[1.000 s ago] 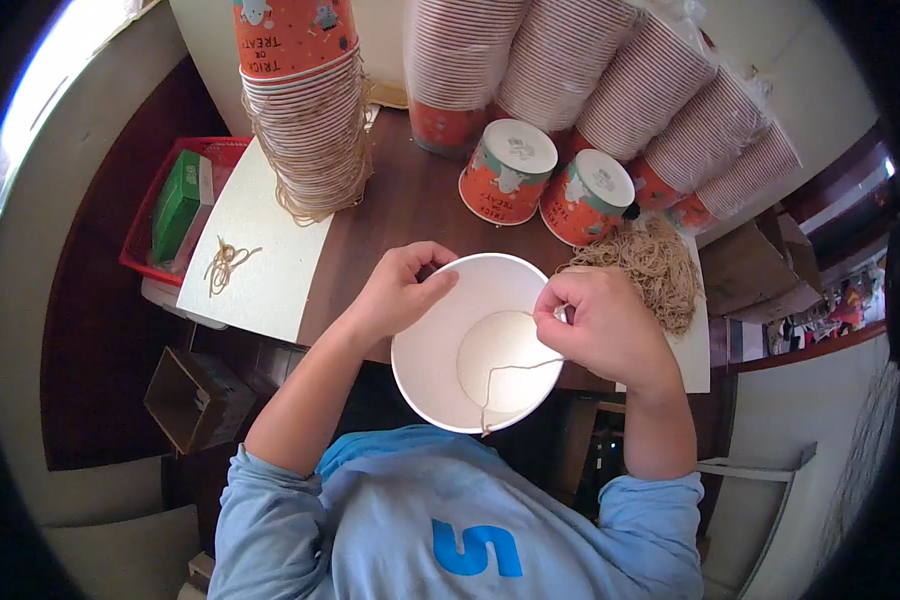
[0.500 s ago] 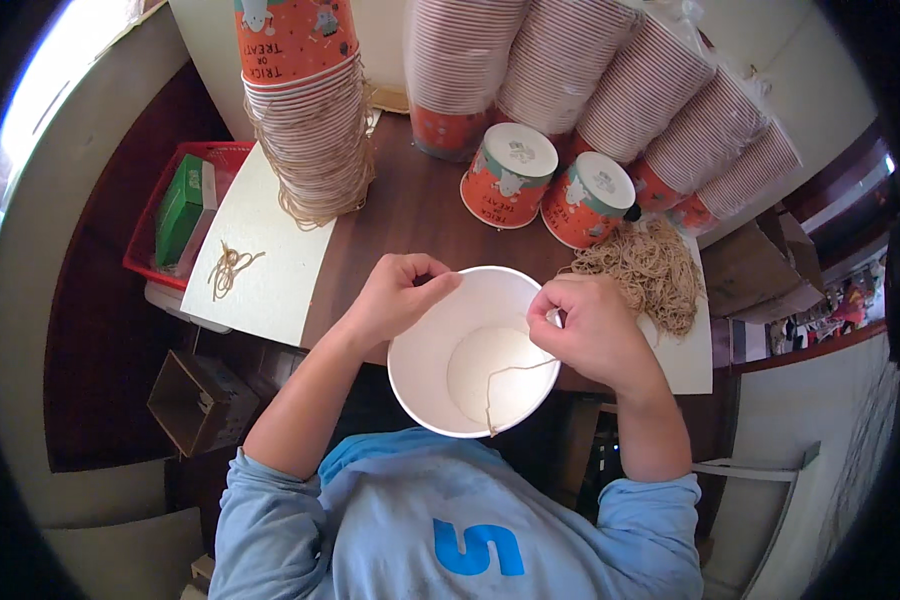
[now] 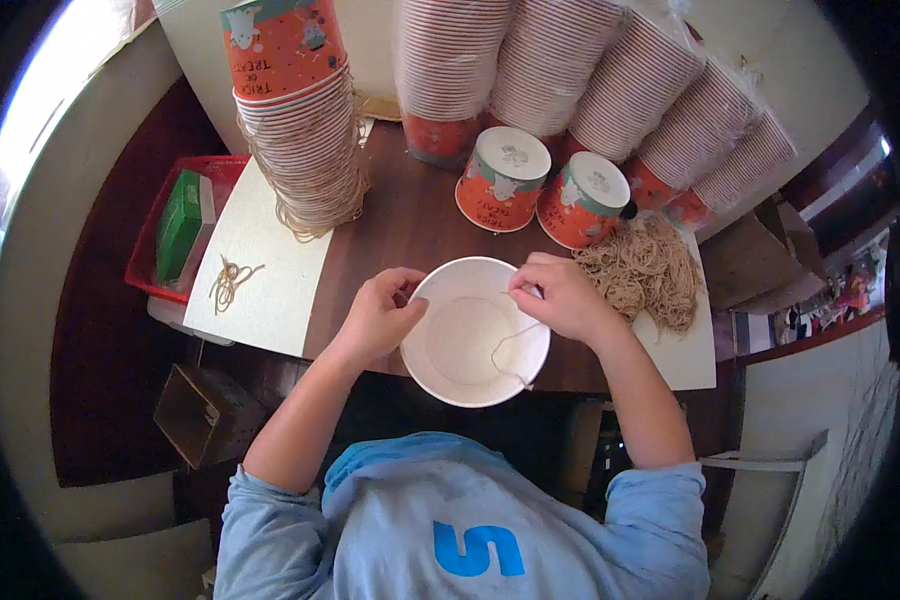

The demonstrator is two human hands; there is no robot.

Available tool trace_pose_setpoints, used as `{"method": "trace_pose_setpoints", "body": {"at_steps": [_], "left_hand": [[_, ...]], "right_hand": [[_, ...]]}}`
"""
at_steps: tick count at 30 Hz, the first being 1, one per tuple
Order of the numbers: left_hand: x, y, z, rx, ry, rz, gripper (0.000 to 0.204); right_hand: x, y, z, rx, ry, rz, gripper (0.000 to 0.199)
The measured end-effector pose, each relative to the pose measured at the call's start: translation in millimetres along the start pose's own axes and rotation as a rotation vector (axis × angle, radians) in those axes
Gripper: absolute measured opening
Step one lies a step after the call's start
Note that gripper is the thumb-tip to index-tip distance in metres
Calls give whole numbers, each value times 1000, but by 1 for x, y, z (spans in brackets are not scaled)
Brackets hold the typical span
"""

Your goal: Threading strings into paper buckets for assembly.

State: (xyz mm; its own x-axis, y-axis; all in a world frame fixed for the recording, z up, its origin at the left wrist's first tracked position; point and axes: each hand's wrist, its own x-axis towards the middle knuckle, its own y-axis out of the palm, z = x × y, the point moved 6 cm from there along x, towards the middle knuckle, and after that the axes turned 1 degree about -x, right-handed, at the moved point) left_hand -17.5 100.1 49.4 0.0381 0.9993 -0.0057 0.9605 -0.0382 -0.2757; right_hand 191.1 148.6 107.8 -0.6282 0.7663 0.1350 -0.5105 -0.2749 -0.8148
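A white-lined paper bucket (image 3: 455, 340) faces me with its open mouth, at the near edge of the table. My left hand (image 3: 385, 312) grips its rim on the left, thumb at the inside edge and fingers behind the wall. At the upper right of the rim, my right hand (image 3: 560, 298) is closed in a pinch on a thin tan string (image 3: 503, 345). From those fingertips the string hangs slack across the bucket's inside, and its knotted-looking end lies near the lower right rim. Whether the string passes through the wall, I cannot tell.
Two upturned orange buckets (image 3: 503, 190) stand beyond my hands. A tall nested stack (image 3: 300, 150) draped with string loops rises at the left. Plastic-wrapped bucket stacks (image 3: 550, 65) line the back. A string heap (image 3: 650, 270) lies right, a small bunch (image 3: 232, 285) left.
The bucket has shifted slightly upward and turned. My right hand has moved a little left along the rim, and the string's end has swung to the right inside the bucket.
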Motion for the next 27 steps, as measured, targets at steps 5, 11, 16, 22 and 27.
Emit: {"method": "trace_pose_setpoints", "body": {"at_steps": [5, 11, 16, 22, 27], "left_hand": [[-19, 2, 14, -47, -115, -186, 29], [-40, 22, 23, -327, -155, -233, 34], [-46, 27, 28, -465, -219, -197, 35], [-48, 28, 34, -571, -247, -199, 34], [-48, 28, 35, -582, -244, -182, 35]], "right_hand": [[7, 18, 9, 1, -45, -135, 10], [21, 67, 33, 40, -20, 49, 13], [29, 88, 24, 103, 40, 72, 13], [29, 93, 23, 142, 51, 43, 12], [29, 93, 23, 155, 68, 38, 11]]}}
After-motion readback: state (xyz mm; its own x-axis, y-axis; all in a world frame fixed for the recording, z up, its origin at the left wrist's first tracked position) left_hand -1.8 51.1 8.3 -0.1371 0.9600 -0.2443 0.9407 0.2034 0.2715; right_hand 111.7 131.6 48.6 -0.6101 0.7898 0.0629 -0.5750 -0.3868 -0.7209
